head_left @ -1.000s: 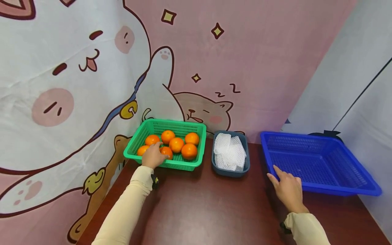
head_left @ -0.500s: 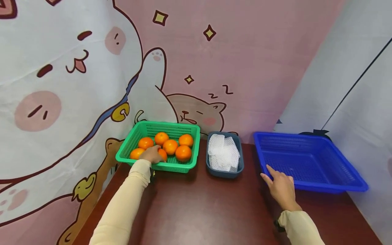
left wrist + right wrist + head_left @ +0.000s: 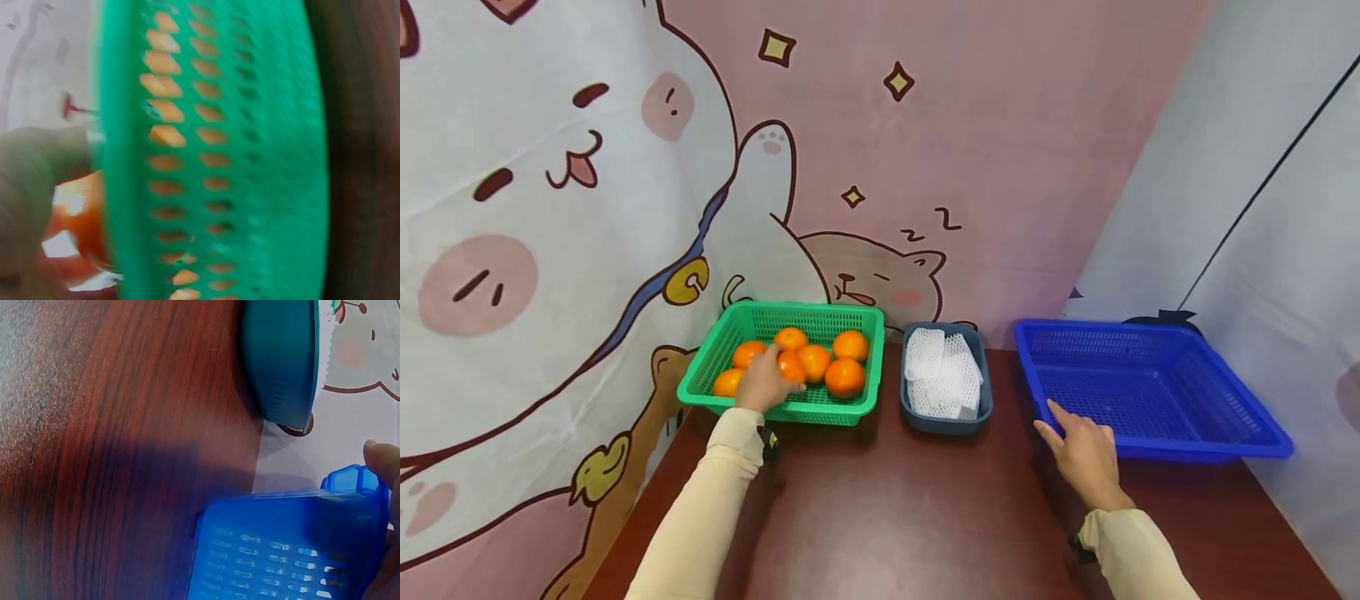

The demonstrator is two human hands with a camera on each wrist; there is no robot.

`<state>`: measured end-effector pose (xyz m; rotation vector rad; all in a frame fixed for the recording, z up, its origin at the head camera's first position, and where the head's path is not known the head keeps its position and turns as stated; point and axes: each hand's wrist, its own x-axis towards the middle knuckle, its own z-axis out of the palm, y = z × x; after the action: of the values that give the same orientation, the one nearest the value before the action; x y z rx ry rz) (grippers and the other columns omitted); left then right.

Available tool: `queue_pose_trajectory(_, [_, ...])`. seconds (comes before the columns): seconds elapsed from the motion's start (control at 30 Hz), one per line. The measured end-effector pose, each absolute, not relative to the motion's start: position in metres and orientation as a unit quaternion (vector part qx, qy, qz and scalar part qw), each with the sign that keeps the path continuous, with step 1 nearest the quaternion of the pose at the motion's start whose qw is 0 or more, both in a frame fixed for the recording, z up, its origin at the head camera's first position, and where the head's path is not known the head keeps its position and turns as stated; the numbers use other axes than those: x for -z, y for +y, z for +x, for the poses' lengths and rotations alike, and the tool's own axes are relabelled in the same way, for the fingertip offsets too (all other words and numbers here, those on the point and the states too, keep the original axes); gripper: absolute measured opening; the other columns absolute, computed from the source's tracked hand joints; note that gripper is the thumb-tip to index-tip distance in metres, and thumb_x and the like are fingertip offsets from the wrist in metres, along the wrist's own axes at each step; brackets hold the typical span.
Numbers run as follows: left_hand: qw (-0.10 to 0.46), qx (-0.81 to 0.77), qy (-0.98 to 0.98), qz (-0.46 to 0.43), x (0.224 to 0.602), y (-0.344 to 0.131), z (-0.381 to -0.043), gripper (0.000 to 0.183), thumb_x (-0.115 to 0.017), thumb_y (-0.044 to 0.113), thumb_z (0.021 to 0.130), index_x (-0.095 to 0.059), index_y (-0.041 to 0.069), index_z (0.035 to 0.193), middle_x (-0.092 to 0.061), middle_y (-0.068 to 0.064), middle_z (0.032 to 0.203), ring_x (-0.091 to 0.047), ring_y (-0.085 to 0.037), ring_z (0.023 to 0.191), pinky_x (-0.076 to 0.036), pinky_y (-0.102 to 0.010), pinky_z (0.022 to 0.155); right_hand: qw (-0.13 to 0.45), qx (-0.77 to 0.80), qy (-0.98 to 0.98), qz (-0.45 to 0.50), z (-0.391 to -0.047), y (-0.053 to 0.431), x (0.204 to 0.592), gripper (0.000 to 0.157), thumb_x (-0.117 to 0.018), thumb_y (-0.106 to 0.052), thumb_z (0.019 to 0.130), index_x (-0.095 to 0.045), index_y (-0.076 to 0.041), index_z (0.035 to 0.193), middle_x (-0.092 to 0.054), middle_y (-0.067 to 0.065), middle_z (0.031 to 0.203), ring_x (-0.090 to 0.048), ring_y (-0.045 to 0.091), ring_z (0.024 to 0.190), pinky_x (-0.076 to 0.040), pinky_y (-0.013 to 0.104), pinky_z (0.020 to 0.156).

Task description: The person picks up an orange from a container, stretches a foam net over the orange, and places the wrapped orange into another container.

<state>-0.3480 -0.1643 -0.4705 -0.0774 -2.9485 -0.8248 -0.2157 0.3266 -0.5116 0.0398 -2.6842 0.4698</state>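
Observation:
In the head view my left hand [image 3: 762, 383] holds an orange [image 3: 790, 367] between thumb and fingers, over the front part of a green plastic basket [image 3: 823, 412]. Several other oranges lie in that basket around it. The left wrist view is blurred; the held orange [image 3: 87, 212] shows beside the basket's perforated wall [image 3: 250, 156]. On the right, my right hand [image 3: 1088, 462] grips the near left corner of a blue plastic basket [image 3: 1150, 396], which has nothing in it. Its thumb [image 3: 382, 461] lies against the rim in the right wrist view; most fingers are hidden there.
Between the two baskets stands a small dark blue-grey bin [image 3: 947, 425] with white foam fruit nets [image 3: 943, 375] inside. All three containers rest on a dark red-brown wooden table [image 3: 895, 508]. Cartoon-printed cloth [image 3: 1000, 150] hangs close behind and on both sides.
The left hand has reached onto an orange at the front of the green basket and raised it slightly. The right hand stays at the blue basket's corner. The head view has shifted right.

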Motion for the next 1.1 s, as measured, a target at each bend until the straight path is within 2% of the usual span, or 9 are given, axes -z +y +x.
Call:
queue_pose_trajectory(0.17, [0.148, 0.357, -0.920, -0.070, 0.448, -0.136, -0.321, 0.081, -0.089, 0.031, 0.069, -0.048, 0.015, 0.137, -0.051, -0.015, 0.123, -0.055, -0.036, 0.101, -0.047, -0.053, 0.083, 0.205, -0.165, -0.965, 0.013, -0.216, 0.327, 0.510, 0.049, -0.063, -0.032, 0.095, -0.058, 0.000, 0.131, -0.063, 0.031, 0.110, -0.059, 0.048, 0.095, -0.033, 0.056, 0.077])
queue_pose_trajectory(0.27, [0.167, 0.415, -0.886, -0.120, 0.438, -0.111, -0.295, 0.079, -0.090, 0.030, 0.067, -0.050, 0.017, 0.134, -0.051, -0.010, 0.125, -0.055, -0.030, 0.103, -0.048, -0.050, 0.084, 0.212, -0.165, -0.963, 0.015, -0.216, 0.327, 0.510, 0.048, -0.065, -0.031, 0.094, -0.059, 0.000, 0.130, -0.064, 0.031, 0.108, -0.059, 0.048, 0.093, -0.033, 0.056, 0.076])
queue_pose_trajectory(0.37, [0.146, 0.457, -0.861, -0.171, 0.439, -0.083, -0.265, 0.079, -0.091, 0.031, 0.066, -0.051, 0.018, 0.133, -0.052, -0.005, 0.127, -0.054, -0.025, 0.106, -0.047, -0.047, 0.087, 0.225, -0.170, -0.959, 0.015, -0.215, 0.326, 0.511, 0.047, -0.068, -0.029, 0.091, -0.061, 0.000, 0.128, -0.064, 0.030, 0.107, -0.060, 0.048, 0.092, -0.033, 0.056, 0.076])
queue_pose_trajectory(0.47, [0.099, 0.471, -0.851, -0.211, 0.452, -0.056, -0.242, 0.079, -0.091, 0.032, 0.065, -0.051, 0.021, 0.132, -0.053, 0.000, 0.125, -0.054, -0.022, 0.105, -0.047, -0.044, 0.087, 0.238, -0.178, -0.955, 0.015, -0.216, 0.325, 0.513, 0.047, -0.071, -0.026, 0.089, -0.062, -0.001, 0.127, -0.065, 0.030, 0.107, -0.060, 0.047, 0.093, -0.033, 0.056, 0.076])
queue_pose_trajectory(0.63, [0.025, 0.444, -0.861, -0.247, 0.488, -0.022, -0.222, 0.077, -0.090, 0.035, 0.065, -0.051, 0.023, 0.130, -0.053, 0.003, 0.121, -0.055, -0.018, 0.102, -0.047, -0.039, 0.085, 0.263, -0.192, -0.945, 0.017, -0.220, 0.324, 0.516, 0.046, -0.075, -0.023, 0.085, -0.064, -0.001, 0.124, -0.066, 0.029, 0.104, -0.060, 0.047, 0.092, -0.032, 0.055, 0.077])
queue_pose_trajectory(0.9, [-0.032, 0.432, -0.876, -0.213, 0.537, 0.015, -0.200, 0.077, -0.093, 0.029, 0.062, -0.053, 0.021, 0.127, -0.056, 0.003, 0.112, -0.057, -0.017, 0.095, -0.048, -0.036, 0.081, 0.279, -0.200, -0.939, 0.021, -0.224, 0.326, 0.518, 0.046, -0.078, -0.022, 0.082, -0.067, -0.002, 0.122, -0.068, 0.027, 0.098, -0.061, 0.045, 0.086, -0.033, 0.054, 0.075])
queue_pose_trajectory(1.1, [-0.014, 0.463, -0.870, -0.169, 0.553, 0.028, -0.189, 0.078, -0.092, 0.030, 0.064, -0.051, 0.020, 0.129, -0.056, 0.002, 0.116, -0.057, -0.020, 0.098, -0.048, -0.041, 0.082, 0.276, -0.202, -0.940, 0.018, -0.223, 0.327, 0.520, 0.045, -0.077, -0.023, 0.083, -0.066, -0.001, 0.122, -0.067, 0.029, 0.098, -0.061, 0.046, 0.087, -0.033, 0.055, 0.075])
